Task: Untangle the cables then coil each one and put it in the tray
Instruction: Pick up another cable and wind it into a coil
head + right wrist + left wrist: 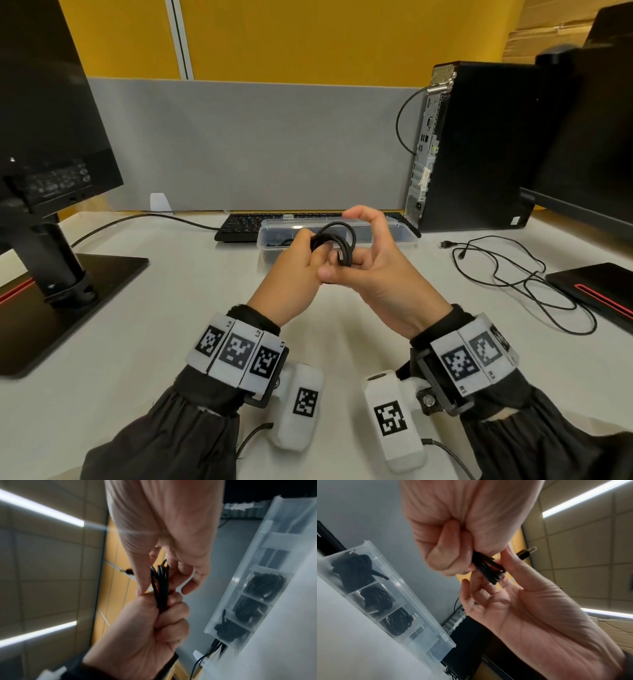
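Head view: left hand (294,270) is gripping the coiled black cable (334,245) in a closed fist, just in front of the clear tray (404,236). Right hand (373,270) is half open, its fingers touching the loops by the plug end. A loose cable (513,277) is lying on the tabletop (171,325), well right of the hands.

Left wrist view: three tray compartments are holding coils already.

Right wrist view: loops are bunching together; best to keep the fist tight while tucking the end.
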### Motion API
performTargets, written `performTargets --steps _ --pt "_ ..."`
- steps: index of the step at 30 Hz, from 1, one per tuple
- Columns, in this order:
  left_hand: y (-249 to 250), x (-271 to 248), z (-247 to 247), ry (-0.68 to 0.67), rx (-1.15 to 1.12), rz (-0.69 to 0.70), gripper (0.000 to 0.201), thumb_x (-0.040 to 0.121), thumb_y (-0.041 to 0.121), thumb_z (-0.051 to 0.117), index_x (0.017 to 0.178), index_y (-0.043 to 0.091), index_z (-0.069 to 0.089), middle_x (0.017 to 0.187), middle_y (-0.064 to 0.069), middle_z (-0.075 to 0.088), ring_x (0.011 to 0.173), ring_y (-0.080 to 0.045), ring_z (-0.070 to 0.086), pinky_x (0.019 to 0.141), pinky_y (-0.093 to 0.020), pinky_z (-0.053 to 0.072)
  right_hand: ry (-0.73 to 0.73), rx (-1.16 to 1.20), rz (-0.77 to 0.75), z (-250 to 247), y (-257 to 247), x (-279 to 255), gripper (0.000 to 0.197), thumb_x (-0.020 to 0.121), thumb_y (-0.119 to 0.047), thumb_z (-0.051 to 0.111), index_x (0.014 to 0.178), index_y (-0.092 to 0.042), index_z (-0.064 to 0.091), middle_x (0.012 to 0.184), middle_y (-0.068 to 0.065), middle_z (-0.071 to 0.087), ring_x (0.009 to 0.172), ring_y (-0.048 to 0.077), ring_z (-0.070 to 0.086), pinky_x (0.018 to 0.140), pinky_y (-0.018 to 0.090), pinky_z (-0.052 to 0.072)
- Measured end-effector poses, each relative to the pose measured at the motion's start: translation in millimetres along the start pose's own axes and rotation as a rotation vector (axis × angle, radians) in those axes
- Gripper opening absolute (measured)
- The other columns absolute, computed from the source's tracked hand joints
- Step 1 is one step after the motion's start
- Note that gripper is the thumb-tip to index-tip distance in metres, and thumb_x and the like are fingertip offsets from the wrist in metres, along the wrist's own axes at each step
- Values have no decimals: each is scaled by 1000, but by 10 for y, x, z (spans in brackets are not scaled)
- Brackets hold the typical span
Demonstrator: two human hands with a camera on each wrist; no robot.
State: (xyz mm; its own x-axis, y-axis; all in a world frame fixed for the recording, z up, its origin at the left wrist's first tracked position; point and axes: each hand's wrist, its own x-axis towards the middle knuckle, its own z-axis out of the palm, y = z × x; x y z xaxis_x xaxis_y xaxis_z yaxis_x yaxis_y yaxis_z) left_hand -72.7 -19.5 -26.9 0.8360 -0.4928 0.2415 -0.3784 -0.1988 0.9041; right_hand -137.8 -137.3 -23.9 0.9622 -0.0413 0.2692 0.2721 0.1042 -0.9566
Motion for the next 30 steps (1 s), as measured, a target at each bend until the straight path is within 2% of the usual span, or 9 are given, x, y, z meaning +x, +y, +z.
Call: performTargets --steps 4,8,11,13,18,21,24,27,30 --pt "-1 -10 8 11 2 -11 16 98 25 38 90 13 43 83 -6 55 79 -20 52 72 -42 46 106 -216 -137 4 3 13 9 85 -10 65 92 -15 63 98 19 67 91 26 65 88 43 54" --pt "-21 -1 -17 43 24 -15 14 99 26 39 91 16 43 82 -3 54 80 -20 53 71 -39 44 270 -644 -350 -86 -47 36 8 77 -21 73 84 -21 71 99 5 65 90 10 60 84 26 51" --pt "-28 10 -103 109 36 43 12 99 22 39 109 17 43 86 2 54 77 -15 54 69 -32 45 315 -520 -490 -135 -202 -21 5 78 -15 72 82 -14 69 82 0 67 72 7 61 67 22 52" --pt "-6 -2 -163 148 44 97 12 99 22 40 110 20 43 87 3 55 75 -15 54 65 -30 44 330 -501 -548 -183 -290 -65 5 79 -11 70 83 -11 67 77 -4 66 64 4 60 60 15 50" --pt "33 -20 -186 214 129 170 16 99 21 39 102 10 50 90 -5 58 87 -25 56 77 -39 47 226 -797 -389 -372 -310 -79 4 79 -18 71 81 -19 67 75 -14 64 71 -2 61 63 7 45" --pt "39 -21 -162 213 114 185 18 99 20 38 100 6 49 88 -11 57 77 -27 52 68 -39 44 200 -1031 -396 -439 -227 -38 6 83 -20 68 87 -21 71 76 -20 60 77 -6 56 68 4 40" --pt "71 -56 -89 144 18 191 16 99 20 38 98 8 49 73 0 48 57 -13 41 52 -26 32 302 -1269 -431 -453 -166 9 9 86 -27 63 90 -26 71 84 -14 56 85 1 42 75 16 31" --pt "126 -97 -27 96 -173 138 13 100 19 37 92 17 48 70 1 43 45 -7 35 44 -20 28 355 -1236 -454 -406 -145 39 11 90 -23 58 95 -21 68 86 -9 52 80 6 44 71 12 32" --pt "181 -128 1 78 -361 108 15 100 18 36 89 20 47 68 0 37 40 -7 26 40 -21 20 294 -975 -389 -275 -122 50 7 95 -16 51 95 -17 58 79 -8 57 72 5 57 69 19 48"
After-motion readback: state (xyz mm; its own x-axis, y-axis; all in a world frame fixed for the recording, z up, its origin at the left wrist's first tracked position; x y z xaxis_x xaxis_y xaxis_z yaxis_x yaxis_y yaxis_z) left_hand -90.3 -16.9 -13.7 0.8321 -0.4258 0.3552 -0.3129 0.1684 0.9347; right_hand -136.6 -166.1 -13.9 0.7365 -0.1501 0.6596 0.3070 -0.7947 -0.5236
